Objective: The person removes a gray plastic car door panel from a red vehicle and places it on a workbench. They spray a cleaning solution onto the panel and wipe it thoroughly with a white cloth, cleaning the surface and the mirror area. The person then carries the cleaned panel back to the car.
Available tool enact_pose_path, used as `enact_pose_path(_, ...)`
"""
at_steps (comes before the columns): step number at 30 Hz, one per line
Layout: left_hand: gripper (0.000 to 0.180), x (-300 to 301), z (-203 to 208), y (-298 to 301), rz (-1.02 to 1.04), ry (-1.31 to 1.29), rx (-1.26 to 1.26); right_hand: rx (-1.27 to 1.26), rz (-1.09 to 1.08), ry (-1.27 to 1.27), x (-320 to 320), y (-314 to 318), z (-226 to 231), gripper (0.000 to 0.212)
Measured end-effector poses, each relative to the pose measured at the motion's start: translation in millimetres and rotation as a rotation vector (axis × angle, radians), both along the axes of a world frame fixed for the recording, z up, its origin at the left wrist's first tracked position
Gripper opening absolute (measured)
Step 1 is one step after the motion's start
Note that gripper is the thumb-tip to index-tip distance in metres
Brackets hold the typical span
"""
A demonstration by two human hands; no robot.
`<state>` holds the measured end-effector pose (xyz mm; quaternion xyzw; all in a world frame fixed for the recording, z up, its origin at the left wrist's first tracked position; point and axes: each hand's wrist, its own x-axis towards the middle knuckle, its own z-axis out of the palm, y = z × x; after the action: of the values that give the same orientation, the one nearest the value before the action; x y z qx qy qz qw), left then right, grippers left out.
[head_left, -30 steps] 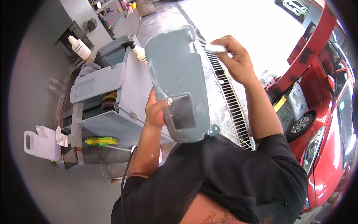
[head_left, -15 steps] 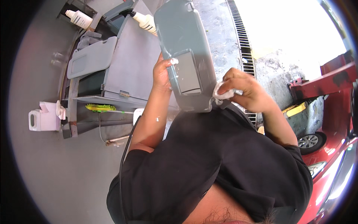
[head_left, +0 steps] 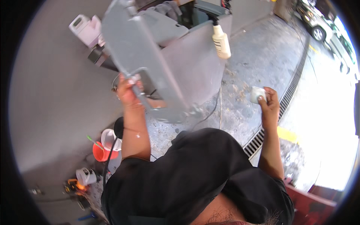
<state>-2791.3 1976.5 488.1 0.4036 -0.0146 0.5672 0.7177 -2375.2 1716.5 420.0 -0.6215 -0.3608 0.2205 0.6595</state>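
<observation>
My left hand grips a grey car sun visor by its edge, beside the mirror set into it. The visor is held up tilted in front of me, with motion blur on it. White foam smears its lower corner, and a little more shows by my left thumb. Off to the right, apart from the visor, my right hand pinches a small white pad between thumb and fingers.
Behind the visor stands a grey bench with a cream spray bottle and a second visor. A whitish jug is at upper left, an orange bucket at lower left. A drain grate crosses the floor; a car is beyond.
My view has turned. My right hand with the pad has come away from the visor's edge out to the right. The visor, still in my left hand, has swung left and tilted.
</observation>
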Motion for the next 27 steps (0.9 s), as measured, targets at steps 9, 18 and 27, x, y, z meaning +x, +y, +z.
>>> enact_pose_path(9, 0.033, -143, 16, -30, 0.79, 0.071, -0.131, 0.147, 0.293, -0.668, -98, 255, 112, 0.039)
enact_pose_path(18, 0.036, -137, 14, -6, 0.668, -0.143, -0.115, 0.124, 0.318, -1.128, -152, 368, 124, 0.026)
enact_pose_path(27, 0.036, -111, 50, -24, 0.568, -0.058, 0.096, 0.435, -0.099, -1.161, -149, 199, 103, 0.043)
